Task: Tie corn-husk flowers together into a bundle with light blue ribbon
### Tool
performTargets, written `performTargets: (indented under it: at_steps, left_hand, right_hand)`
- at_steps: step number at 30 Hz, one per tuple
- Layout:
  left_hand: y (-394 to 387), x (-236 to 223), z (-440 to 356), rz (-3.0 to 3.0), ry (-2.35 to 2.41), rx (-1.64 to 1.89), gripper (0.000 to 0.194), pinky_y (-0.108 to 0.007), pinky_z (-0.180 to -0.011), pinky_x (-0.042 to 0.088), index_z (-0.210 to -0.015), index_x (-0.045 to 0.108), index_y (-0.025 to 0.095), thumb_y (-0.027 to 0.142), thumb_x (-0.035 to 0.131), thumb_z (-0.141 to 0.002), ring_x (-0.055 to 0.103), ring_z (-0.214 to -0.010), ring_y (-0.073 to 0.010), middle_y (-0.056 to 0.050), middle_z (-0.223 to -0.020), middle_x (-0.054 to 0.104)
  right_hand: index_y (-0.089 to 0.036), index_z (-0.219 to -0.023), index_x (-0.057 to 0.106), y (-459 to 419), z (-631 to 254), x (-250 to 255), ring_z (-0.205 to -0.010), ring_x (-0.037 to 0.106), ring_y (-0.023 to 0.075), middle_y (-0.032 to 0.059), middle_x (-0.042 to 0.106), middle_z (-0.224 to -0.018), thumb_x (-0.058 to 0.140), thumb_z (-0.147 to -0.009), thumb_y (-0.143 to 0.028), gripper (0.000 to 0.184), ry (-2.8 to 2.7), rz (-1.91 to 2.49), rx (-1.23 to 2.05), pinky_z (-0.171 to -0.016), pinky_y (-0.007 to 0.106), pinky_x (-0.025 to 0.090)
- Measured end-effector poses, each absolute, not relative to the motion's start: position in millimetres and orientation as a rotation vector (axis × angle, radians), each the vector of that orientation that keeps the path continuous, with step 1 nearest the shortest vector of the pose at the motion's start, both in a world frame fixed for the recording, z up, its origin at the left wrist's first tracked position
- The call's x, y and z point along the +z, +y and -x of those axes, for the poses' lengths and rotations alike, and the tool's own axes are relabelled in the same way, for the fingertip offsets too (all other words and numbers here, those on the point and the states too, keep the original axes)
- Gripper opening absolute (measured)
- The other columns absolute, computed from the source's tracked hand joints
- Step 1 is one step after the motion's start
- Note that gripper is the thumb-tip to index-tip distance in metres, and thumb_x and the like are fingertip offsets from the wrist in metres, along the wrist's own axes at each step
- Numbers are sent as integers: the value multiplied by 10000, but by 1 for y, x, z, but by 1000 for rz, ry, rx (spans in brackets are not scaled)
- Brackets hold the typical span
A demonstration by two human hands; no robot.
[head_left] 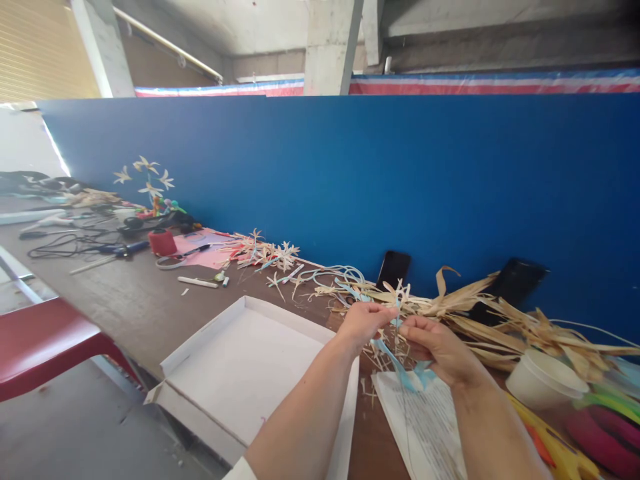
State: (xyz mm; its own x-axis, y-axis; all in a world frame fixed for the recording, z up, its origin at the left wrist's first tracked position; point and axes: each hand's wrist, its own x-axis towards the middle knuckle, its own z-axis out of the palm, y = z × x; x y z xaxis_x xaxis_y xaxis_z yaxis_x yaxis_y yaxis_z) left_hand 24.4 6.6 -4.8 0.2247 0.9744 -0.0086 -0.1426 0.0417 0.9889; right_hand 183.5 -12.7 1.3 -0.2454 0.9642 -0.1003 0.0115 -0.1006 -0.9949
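Over the right part of the table, my left hand (366,325) and my right hand (431,341) are close together, both with pinched fingers. A small pale dried-husk flower (400,291) stands just above the fingertips, a bit of light blue paper strip around its stem. My left hand grips that stem. The fingers of my right hand are closed at the stem right below, on the blue strip as far as I can tell. A thin wire stem (407,427) hangs down from between the hands. A loose length of blue strip (400,371) trails beneath them, over a printed sheet (415,413).
An open white box lid (240,367) lies left of my arms. Dried husks (480,303), two dark phones (395,267) (517,283) and a white cup (545,380) are around the right. A yellow glue gun (555,440) lies near. Finished husk flowers (273,257) lie along the blue partition (310,173).
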Motion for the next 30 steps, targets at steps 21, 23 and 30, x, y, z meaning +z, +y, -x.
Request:
performTargets:
  at_steps: [21, 23, 30]
  left_hand:
    - [7, -3, -27, -1108, 810, 1141, 379, -220, -495, 277, -594, 559, 122, 440, 756, -528, 357, -464, -49, 42, -499, 456]
    - [7, -3, -28, -1051, 747, 1137, 401, -215, -497, 272, -593, 558, 115, 439, 773, -497, 359, -473, -42, 40, -512, 460]
    - [4, -1, -28, -915, 610, 1107, 436, -207, -485, 237, -621, 570, 102, 441, 792, -461, 373, -476, -35, 30, -540, 485]
  right_hand:
    - [-177, -599, 486, -16, -176, 6, -411, 168, 42, -89, 277, -456, 726, -643, -387, 322, -1336, 1133, 1488, -409, 232, 76]
    - [-172, -618, 492, -16, -175, 7, -420, 149, 38, -94, 261, -469, 734, -636, -376, 317, -1315, 1114, 1525, -412, 229, 66]
    - [-170, -659, 482, -14, -175, 5, -452, 113, 40, -95, 225, -507, 714, -684, -353, 296, -1297, 1054, 1564, -420, 224, 52]
